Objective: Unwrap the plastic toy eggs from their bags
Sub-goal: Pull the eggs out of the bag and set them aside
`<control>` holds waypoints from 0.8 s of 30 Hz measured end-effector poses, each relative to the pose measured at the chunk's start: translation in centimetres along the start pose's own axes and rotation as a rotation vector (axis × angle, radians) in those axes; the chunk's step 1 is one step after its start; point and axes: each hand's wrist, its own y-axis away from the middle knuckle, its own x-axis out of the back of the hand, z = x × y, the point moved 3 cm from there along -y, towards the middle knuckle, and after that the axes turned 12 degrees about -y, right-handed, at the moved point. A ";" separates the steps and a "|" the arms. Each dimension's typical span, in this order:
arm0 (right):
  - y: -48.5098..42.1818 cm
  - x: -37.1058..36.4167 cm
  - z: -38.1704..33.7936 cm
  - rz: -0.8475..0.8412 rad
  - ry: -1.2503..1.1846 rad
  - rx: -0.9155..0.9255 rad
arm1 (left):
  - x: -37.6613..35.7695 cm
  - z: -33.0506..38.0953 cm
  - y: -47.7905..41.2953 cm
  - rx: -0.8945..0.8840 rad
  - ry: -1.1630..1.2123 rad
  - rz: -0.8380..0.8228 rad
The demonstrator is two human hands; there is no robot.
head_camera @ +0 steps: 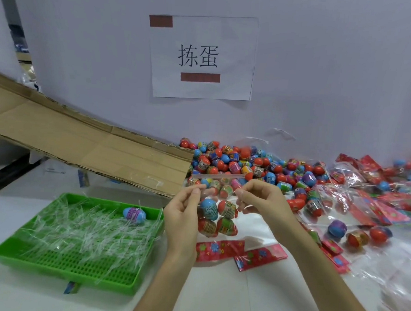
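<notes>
Left hand (182, 216) and right hand (264, 202) pinch clear crinkly bag (217, 212) of glossy eggs (227, 208) above white table (215, 288).

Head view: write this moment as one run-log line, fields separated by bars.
left hand: pinches clear bag top | right hand: pinches bag top | eggs: inside bag | green tray: loose egg, plastic strips

I see a clear bag (218, 197) of eggs (227, 208) in red, blue and green with busy printed bands. The loose pile (247, 162) runs mostly red and blue, some purple. The tray (84, 267) is bright green, the cards (220, 251) red with flower prints, the cardboard (68, 135) plain brown, the sign (203, 56) white with 2 black characters.
</notes>
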 end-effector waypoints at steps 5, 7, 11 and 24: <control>1.0 -1.4 -0.1 0.257 0.247 0.210 | 0.1 -0.2 0.0 0.000 -0.057 -0.018; 1.7 -2.6 -0.6 0.275 0.405 0.443 | 0.0 -0.2 0.1 -0.029 -0.084 -0.023; 2.7 -4.5 -1.4 0.198 0.502 0.708 | -0.3 0.3 0.5 -0.144 -0.149 -0.054; 3.1 -4.4 -1.8 0.158 0.546 0.811 | -0.9 0.8 1.7 -0.450 -0.389 -0.100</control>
